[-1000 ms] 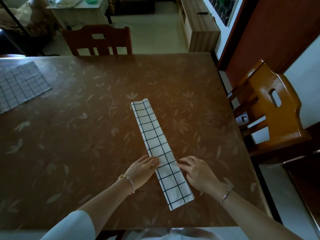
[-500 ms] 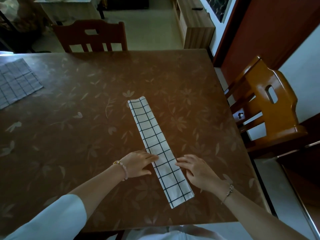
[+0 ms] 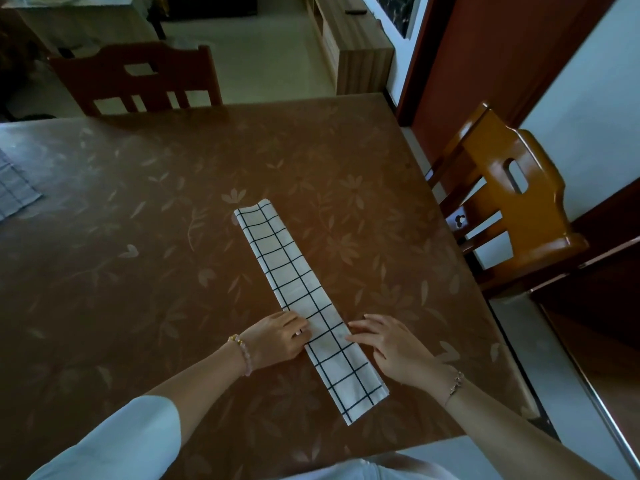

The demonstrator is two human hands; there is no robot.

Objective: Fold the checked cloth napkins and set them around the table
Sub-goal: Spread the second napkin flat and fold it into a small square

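I see the checked napkin [image 3: 304, 299] lying flat on the table [image 3: 138, 237] as a long narrow strip, slanted, toward the near right corner. The left hand [image 3: 277, 341] sits at its left edge, fingers together; I cannot tell whether they pinch it. The right hand [image 3: 391, 344] has its fingers slightly apart, tips touching the right edge.

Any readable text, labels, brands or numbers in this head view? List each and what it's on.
None readable.
The folded checked napkin shows only grid lines, with no tag in view.
The table cover carries a leaf print and no lettering.
The dark framed panel at the top right is too dim to tell.
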